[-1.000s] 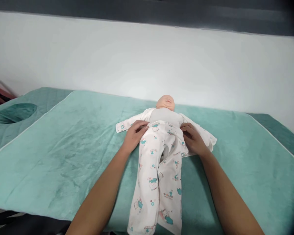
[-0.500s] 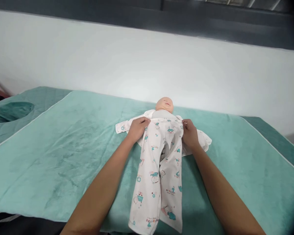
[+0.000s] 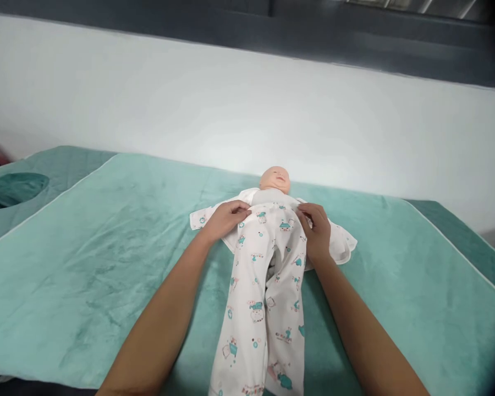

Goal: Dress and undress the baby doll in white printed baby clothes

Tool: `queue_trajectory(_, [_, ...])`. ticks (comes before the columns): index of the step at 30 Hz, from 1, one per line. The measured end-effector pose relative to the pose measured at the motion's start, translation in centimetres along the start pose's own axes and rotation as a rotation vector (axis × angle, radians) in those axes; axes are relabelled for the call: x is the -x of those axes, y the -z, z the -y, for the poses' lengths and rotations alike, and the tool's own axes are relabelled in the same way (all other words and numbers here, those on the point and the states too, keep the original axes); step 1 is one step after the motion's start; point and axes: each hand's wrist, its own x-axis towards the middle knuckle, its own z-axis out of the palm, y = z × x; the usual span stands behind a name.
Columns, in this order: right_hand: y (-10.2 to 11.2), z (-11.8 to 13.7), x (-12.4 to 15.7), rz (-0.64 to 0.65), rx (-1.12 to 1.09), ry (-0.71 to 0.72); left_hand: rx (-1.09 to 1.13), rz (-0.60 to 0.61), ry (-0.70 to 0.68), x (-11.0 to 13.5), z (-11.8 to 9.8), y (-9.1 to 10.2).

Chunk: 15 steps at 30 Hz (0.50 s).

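Note:
A baby doll lies on its back on a teal towel, head towards the wall. White printed trousers cover its legs and reach up to its chest. An open white printed top spreads out beneath it. My left hand pinches the left side of the trousers' waistband. On the right side of the waistband, my right hand is closed on the cloth.
The towel covers a teal padded table that stands against a white wall. At the far left the table has a round face hole. A dark strip of floor shows along the near left edge.
Both hands have pulled the trousers' waistband further up the doll's body, from the belly to the chest. The trouser legs shifted up with it.

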Motion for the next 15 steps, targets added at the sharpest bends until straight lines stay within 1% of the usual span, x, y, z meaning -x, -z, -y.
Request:
queue_trajectory(1, [-0.2, 0.1, -0.5, 0.026, -0.022, -0.009, -0.052, -0.069, -0.044, -0.1, 0.1, -0.4])
queue_trajectory(2, [-0.3, 0.2, -1.0, 0.061, -0.061, -0.054, -0.104, -0.147, -0.104, -0.1, 0.2, -0.9])
queue_trajectory(4, [-0.2, 0.1, -2.3, 0.162, -0.146, -0.199, -0.182, -0.285, -0.233, -0.2, 0.3, -1.9])
queue_trajectory(5, [-0.1, 0.0, -2.9, 0.227, -0.173, -0.26, -0.195, -0.327, -0.272, -0.2, 0.4, -2.4])
queue_trajectory(6, [0.2, -0.2, -3.4, 0.296, -0.183, -0.297, -0.189, -0.353, -0.282, -0.2, 0.5, -2.7])
queue_trajectory(8, [0.7, -0.4, -4.1, 0.426, -0.164, -0.298, -0.149, -0.363, -0.234, -0.2, 0.6, -2.9])
queue_trajectory(10, [0.9, -0.5, -4.4, 0.483, -0.127, -0.254, -0.107, -0.341, -0.162, -0.5, 0.7, -2.7])
queue_trajectory(13, [0.7, -0.8, -4.4, 0.476, -0.072, -0.201, -0.168, -0.334, -0.083, -1.4, 0.8, -2.2])
queue_trajectory(15, [0.3, -1.1, -4.4, 0.416, -0.035, -0.211, -0.289, -0.367, -0.039, -2.1, 0.9, -2.2])
